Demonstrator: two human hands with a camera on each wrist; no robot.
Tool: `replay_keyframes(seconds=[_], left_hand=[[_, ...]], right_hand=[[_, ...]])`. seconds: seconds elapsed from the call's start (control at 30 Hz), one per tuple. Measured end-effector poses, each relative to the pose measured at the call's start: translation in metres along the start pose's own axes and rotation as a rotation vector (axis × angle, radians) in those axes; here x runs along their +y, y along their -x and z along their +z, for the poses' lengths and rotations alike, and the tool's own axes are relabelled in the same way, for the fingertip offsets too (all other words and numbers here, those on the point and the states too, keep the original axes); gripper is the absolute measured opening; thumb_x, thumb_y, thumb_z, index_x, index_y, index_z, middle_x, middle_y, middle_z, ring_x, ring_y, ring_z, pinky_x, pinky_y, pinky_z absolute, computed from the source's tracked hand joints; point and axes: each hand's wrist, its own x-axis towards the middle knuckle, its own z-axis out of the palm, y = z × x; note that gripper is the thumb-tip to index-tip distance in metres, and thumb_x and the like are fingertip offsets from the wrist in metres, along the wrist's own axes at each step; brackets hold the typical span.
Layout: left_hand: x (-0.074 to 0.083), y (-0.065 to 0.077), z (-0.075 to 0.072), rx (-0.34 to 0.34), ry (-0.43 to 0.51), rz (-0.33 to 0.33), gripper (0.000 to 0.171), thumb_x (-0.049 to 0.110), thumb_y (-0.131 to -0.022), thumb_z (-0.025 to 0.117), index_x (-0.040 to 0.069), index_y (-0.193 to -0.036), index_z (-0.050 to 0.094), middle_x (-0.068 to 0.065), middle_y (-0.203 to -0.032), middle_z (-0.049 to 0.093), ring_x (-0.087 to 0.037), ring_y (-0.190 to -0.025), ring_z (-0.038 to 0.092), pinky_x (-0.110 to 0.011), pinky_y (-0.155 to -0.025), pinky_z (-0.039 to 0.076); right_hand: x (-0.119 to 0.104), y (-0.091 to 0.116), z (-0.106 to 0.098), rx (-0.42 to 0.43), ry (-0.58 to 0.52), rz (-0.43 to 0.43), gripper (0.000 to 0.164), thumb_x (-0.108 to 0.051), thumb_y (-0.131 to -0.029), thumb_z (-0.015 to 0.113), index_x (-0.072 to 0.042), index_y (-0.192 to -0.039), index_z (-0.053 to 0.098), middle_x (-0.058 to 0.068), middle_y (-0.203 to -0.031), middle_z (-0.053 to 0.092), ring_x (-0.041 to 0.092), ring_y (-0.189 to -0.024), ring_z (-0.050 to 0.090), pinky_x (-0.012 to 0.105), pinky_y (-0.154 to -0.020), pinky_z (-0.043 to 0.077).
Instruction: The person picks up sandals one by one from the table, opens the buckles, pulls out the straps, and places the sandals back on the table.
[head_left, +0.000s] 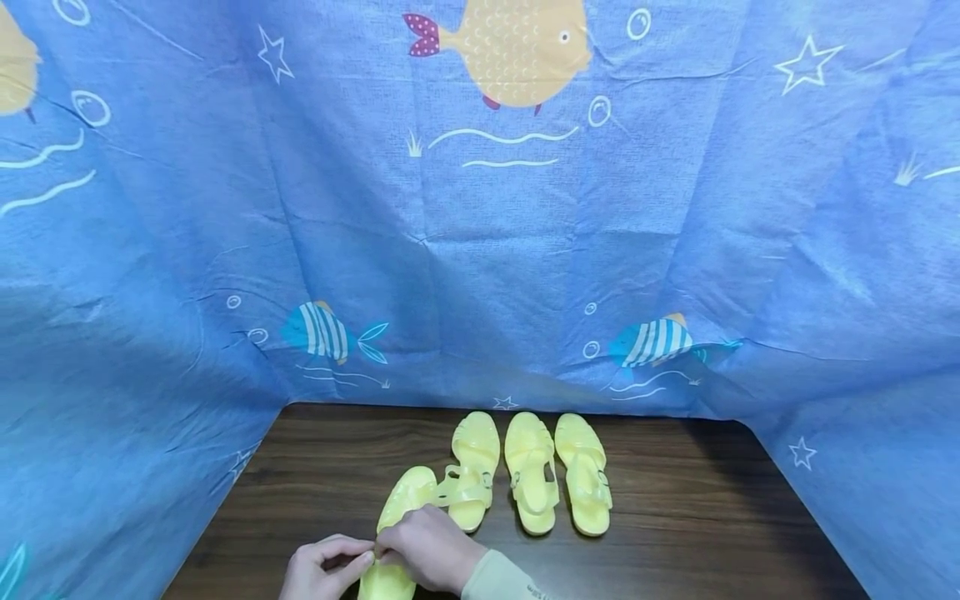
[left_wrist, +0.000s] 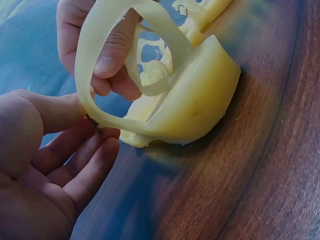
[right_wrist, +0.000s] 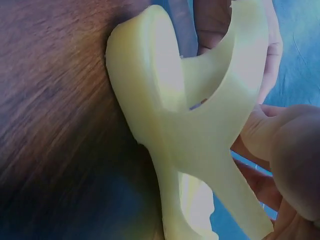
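Observation:
A yellow jelly sandal stands at the front of the table, toe pointing away, with both hands over its ankle strap. My left hand pinches the strap at its lower side, thumb against fingers, beside a small dark metal buckle. From the other side my right hand reaches across the sandal, its fingertips close to the left ones and holding the strap. In the right wrist view the strap arches up from the heel, and the right thumb and fingers lie behind it.
Three more yellow sandals stand in a row behind: a left one with its strap spread toward the held sandal, a middle one, and a right one. Blue fish-print cloth hangs around the dark wooden table.

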Motion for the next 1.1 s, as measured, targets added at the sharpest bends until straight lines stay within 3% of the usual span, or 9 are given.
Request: replay_keyframes(seconds=[0.07,0.17,0.37,0.5,0.7,0.9,0.97,1.1], left_hand=[[0.001,0.000,0.000,-0.010,0.017,-0.021,0.016,-0.010,-0.078,0.084,0.003,-0.087,0.083,0.002,-0.084,0.078,-0.003,-0.077,0.072,-0.022,-0.065,0.061],[-0.002,0.000,0.000,-0.009,0.024,0.023,0.019,-0.012,-0.078,0.083,0.004,-0.087,0.083,0.003,-0.083,0.078,-0.003,-0.076,0.072,-0.022,-0.063,0.060],[-0.003,-0.002,-0.001,-0.027,0.024,0.074,0.018,-0.013,-0.078,0.082,0.003,-0.088,0.082,0.003,-0.083,0.078,-0.002,-0.076,0.072,-0.020,-0.062,0.060],[0.001,-0.003,-0.001,-0.040,0.020,0.016,0.011,-0.010,-0.082,0.082,-0.001,-0.088,0.080,0.000,-0.082,0.079,0.000,-0.075,0.071,-0.020,-0.062,0.059],[0.006,-0.003,0.000,-0.063,0.032,-0.125,0.010,-0.005,-0.086,0.080,-0.009,-0.095,0.077,-0.002,-0.086,0.079,-0.001,-0.075,0.071,-0.023,-0.064,0.061],[0.009,-0.003,-0.003,-0.143,0.037,-0.233,0.023,0.007,-0.094,0.077,-0.010,-0.108,0.076,-0.009,-0.098,0.080,-0.002,-0.083,0.072,-0.023,-0.071,0.062],[0.009,-0.003,-0.004,-0.183,0.054,-0.282,0.030,0.013,-0.096,0.076,-0.011,-0.115,0.074,-0.011,-0.103,0.080,-0.001,-0.086,0.072,-0.022,-0.074,0.061],[0.005,0.000,-0.007,-0.277,0.121,-0.293,0.047,0.012,-0.099,0.072,-0.018,-0.133,0.060,-0.028,-0.124,0.070,0.002,-0.099,0.069,-0.022,-0.082,0.060]], right_hand=[[-0.001,-0.001,0.001,-0.002,-0.019,-0.005,0.006,-0.023,-0.096,0.077,-0.028,-0.097,0.081,-0.022,-0.091,0.076,-0.015,-0.078,0.062,0.003,-0.073,0.045],[0.000,-0.001,0.001,-0.009,-0.079,0.003,0.008,-0.020,-0.098,0.075,-0.025,-0.099,0.081,-0.020,-0.093,0.076,-0.015,-0.083,0.062,0.002,-0.077,0.046],[0.004,-0.002,0.004,-0.029,-0.332,0.082,0.013,-0.020,-0.105,0.066,-0.018,-0.104,0.078,-0.015,-0.094,0.076,-0.018,-0.079,0.056,0.001,-0.072,0.044],[0.005,-0.003,0.008,-0.015,-0.407,0.111,0.018,-0.020,-0.109,0.058,-0.015,-0.106,0.075,-0.013,-0.094,0.075,-0.018,-0.078,0.054,0.002,-0.070,0.044],[0.005,-0.004,0.012,-0.004,-0.347,0.112,0.019,-0.023,-0.111,0.054,-0.017,-0.106,0.072,-0.014,-0.095,0.072,-0.015,-0.082,0.055,0.002,-0.073,0.044],[0.006,0.001,0.009,0.084,-0.232,0.029,0.019,-0.022,-0.110,0.056,-0.019,-0.102,0.073,-0.014,-0.093,0.072,-0.012,-0.083,0.059,0.003,-0.079,0.045],[0.006,0.004,0.008,0.121,-0.212,0.012,0.018,-0.022,-0.110,0.057,-0.019,-0.103,0.073,-0.012,-0.096,0.072,-0.008,-0.089,0.062,0.005,-0.085,0.047],[0.003,0.014,0.006,0.174,-0.191,0.039,0.018,-0.024,-0.110,0.056,-0.018,-0.108,0.072,-0.008,-0.112,0.072,0.002,-0.111,0.065,0.015,-0.100,0.048]])
